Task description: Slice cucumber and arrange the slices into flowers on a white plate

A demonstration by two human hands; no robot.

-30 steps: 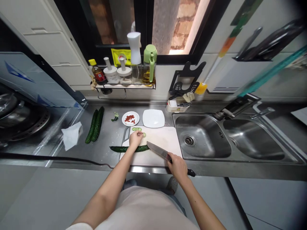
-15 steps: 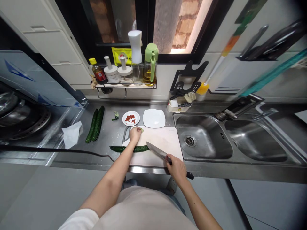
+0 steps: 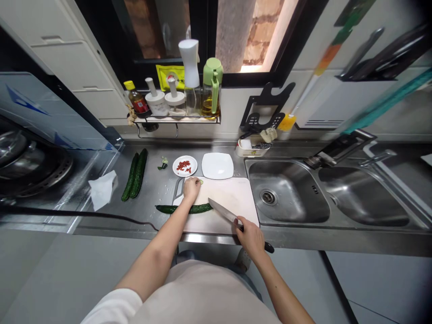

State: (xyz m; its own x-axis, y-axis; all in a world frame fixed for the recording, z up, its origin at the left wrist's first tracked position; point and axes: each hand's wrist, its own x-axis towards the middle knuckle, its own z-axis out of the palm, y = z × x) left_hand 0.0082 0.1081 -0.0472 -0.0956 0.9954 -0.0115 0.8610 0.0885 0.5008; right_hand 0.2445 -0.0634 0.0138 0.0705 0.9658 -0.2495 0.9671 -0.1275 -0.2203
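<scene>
My left hand (image 3: 191,189) is over the upper left of the white cutting board (image 3: 236,193), its fingers pinched on a small pale green cucumber piece (image 3: 201,182). In my right hand (image 3: 251,237) is the black handle of a knife (image 3: 221,210); its blade points up and left, the tip by the right end of a cucumber (image 3: 201,208). That cucumber lies across the board, passing under my left forearm, its left end beyond the board. Behind the board stand a plate of red pieces (image 3: 185,166) and a white square plate (image 3: 218,166).
Two whole cucumbers (image 3: 134,175), green scraps (image 3: 163,163) and a crumpled white tissue (image 3: 103,189) lie to the left. A double sink (image 3: 286,193) is at the right. Bottles and jars stand on a rack (image 3: 178,120) behind. A dark cable (image 3: 101,214) crosses the left counter.
The view has shifted very slightly. Both hands keep nearly the same places, with the knife and the small piece still held.
</scene>
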